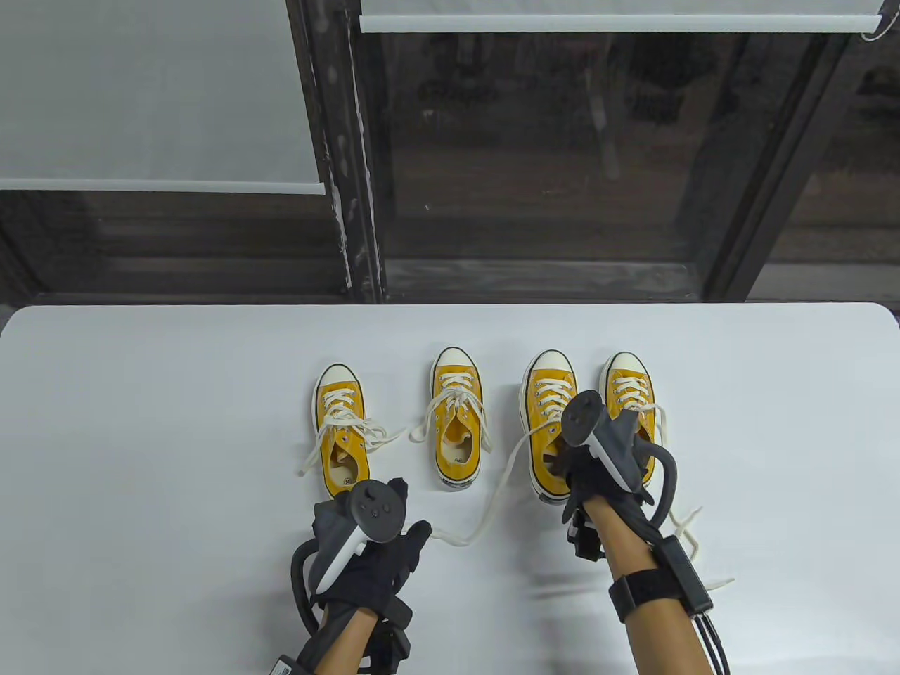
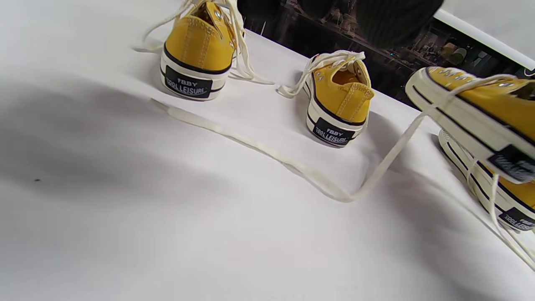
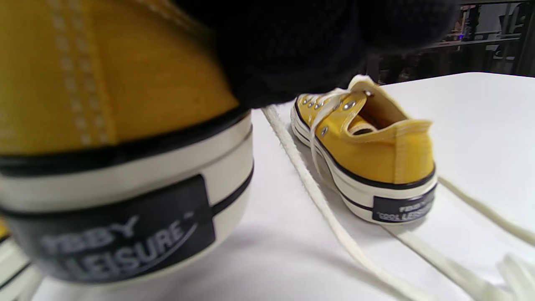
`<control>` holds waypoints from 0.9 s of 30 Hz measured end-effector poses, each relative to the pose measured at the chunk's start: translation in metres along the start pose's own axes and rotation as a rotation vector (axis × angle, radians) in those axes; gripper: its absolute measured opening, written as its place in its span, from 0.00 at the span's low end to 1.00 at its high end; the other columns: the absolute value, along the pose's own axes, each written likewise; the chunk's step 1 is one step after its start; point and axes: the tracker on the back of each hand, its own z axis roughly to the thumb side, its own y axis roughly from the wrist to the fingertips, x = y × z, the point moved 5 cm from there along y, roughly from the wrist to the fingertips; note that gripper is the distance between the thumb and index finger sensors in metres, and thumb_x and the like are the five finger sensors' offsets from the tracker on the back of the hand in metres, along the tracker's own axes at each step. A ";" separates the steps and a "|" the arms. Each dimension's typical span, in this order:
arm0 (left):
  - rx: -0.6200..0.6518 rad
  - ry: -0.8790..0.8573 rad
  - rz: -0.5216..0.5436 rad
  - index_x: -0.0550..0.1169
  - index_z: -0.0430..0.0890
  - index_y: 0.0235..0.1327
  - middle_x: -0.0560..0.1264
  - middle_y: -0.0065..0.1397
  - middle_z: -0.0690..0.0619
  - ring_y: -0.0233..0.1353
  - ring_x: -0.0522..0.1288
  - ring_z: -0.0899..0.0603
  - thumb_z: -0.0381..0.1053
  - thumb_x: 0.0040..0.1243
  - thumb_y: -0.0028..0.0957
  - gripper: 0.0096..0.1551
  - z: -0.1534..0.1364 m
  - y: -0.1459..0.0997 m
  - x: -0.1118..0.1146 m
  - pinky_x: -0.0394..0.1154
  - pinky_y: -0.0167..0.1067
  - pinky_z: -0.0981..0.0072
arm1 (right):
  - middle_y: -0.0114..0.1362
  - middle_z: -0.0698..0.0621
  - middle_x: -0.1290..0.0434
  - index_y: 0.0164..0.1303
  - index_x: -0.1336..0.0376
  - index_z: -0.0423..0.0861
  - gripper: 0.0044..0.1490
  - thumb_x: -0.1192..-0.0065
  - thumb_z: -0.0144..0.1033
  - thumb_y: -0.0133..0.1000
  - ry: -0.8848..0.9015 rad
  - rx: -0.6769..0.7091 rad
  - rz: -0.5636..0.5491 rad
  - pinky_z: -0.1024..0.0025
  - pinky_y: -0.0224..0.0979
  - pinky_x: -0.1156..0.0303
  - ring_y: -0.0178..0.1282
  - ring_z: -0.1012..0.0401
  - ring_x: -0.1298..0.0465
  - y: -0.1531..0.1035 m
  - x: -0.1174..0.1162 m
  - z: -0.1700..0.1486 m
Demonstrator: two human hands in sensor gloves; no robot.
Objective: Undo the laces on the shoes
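- Four yellow shoes stand in a row on the bench [image 1: 140, 422], toes pointing away.
- The right hand [image 1: 587, 478] grips the third shoe [image 1: 550, 415] at its heel, lifted.
- The left hand [image 1: 383, 555], loose and empty, hovers nearer the still-tied leftmost shoe [image 1: 341, 429].

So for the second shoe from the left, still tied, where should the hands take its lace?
Pinch the loose lace end trailing off the bow on the second shoe, coming from its left side. That tail lies free on the table, clear of the far-left shoe, so it can likely be pulled outward.
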 end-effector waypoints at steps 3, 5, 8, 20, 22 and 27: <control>-0.008 0.001 -0.009 0.49 0.60 0.89 0.46 0.94 0.51 0.92 0.36 0.36 0.68 0.51 0.64 0.44 0.000 0.001 0.001 0.34 0.80 0.26 | 0.48 0.55 0.20 0.65 0.29 0.44 0.25 0.44 0.44 0.66 -0.023 -0.031 0.019 0.64 0.54 0.24 0.37 0.65 0.19 0.017 -0.014 0.008; -0.010 0.000 -0.019 0.49 0.61 0.89 0.46 0.94 0.51 0.92 0.36 0.36 0.68 0.51 0.64 0.44 0.000 0.002 0.002 0.34 0.80 0.26 | 0.48 0.55 0.20 0.65 0.29 0.44 0.25 0.44 0.45 0.66 -0.056 -0.040 0.025 0.64 0.54 0.24 0.38 0.65 0.19 0.025 -0.022 0.014; -0.012 0.002 -0.022 0.49 0.60 0.89 0.46 0.94 0.51 0.92 0.36 0.36 0.68 0.51 0.64 0.44 0.000 0.002 0.002 0.34 0.80 0.26 | 0.48 0.56 0.19 0.65 0.29 0.45 0.25 0.44 0.45 0.65 -0.093 -0.053 0.019 0.64 0.55 0.23 0.38 0.65 0.18 0.034 -0.032 0.020; -0.009 0.002 -0.020 0.50 0.59 0.89 0.47 0.94 0.50 0.91 0.37 0.35 0.68 0.52 0.63 0.45 0.000 0.002 0.002 0.34 0.80 0.26 | 0.62 0.52 0.23 0.77 0.37 0.47 0.34 0.47 0.55 0.67 -0.017 -0.050 0.054 0.58 0.62 0.26 0.52 0.60 0.17 0.026 -0.033 0.012; -0.005 0.004 -0.018 0.50 0.59 0.89 0.47 0.94 0.50 0.91 0.37 0.35 0.68 0.52 0.63 0.45 0.001 0.002 0.002 0.35 0.80 0.25 | 0.70 0.48 0.27 0.81 0.41 0.49 0.35 0.48 0.55 0.67 0.034 -0.003 0.035 0.53 0.68 0.29 0.62 0.55 0.20 0.018 -0.021 0.010; -0.007 0.002 -0.020 0.51 0.60 0.89 0.48 0.94 0.50 0.91 0.38 0.35 0.68 0.52 0.63 0.44 -0.001 0.002 0.003 0.35 0.80 0.25 | 0.81 0.45 0.36 0.85 0.44 0.52 0.36 0.48 0.55 0.67 0.092 0.082 0.021 0.43 0.75 0.37 0.75 0.48 0.29 -0.006 0.002 -0.003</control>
